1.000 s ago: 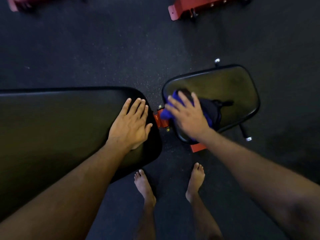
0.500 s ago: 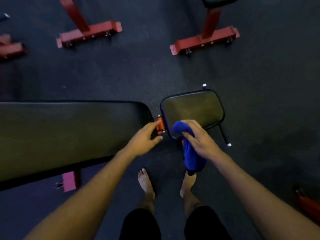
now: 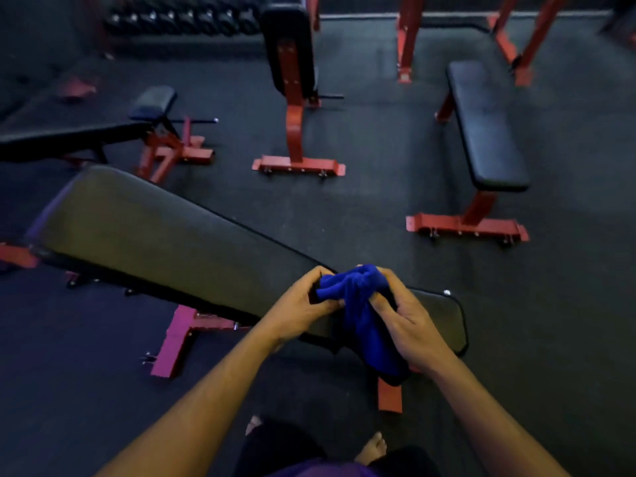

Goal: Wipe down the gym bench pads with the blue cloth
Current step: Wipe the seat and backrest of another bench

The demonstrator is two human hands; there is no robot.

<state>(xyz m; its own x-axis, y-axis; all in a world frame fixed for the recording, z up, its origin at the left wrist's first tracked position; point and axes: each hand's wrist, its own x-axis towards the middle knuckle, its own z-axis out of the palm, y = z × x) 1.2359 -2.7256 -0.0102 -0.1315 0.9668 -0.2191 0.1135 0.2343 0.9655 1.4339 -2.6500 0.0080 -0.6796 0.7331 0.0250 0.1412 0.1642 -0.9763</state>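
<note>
The blue cloth (image 3: 364, 318) is bunched up in the air between both hands, its lower end hanging down. My left hand (image 3: 303, 304) pinches its left side and my right hand (image 3: 406, 315) grips its right side. Both hands hover over the gap between the bench's long black back pad (image 3: 155, 235) and its small seat pad (image 3: 444, 321). The back pad stretches away to the upper left. The seat pad is partly hidden behind my right hand and the cloth.
Red frame feet (image 3: 172, 346) stick out under the bench. Beyond it stand a flat bench (image 3: 485, 125) at right, an upright-backed bench (image 3: 292, 63) in the middle and an adjustable bench (image 3: 86, 132) at left. My bare feet (image 3: 373, 447) stand on the dark rubber floor.
My right hand lifted the cloth off the seat pad, and my left hand left the back pad and took hold of the cloth too. The view has tilted up, revealing more benches.
</note>
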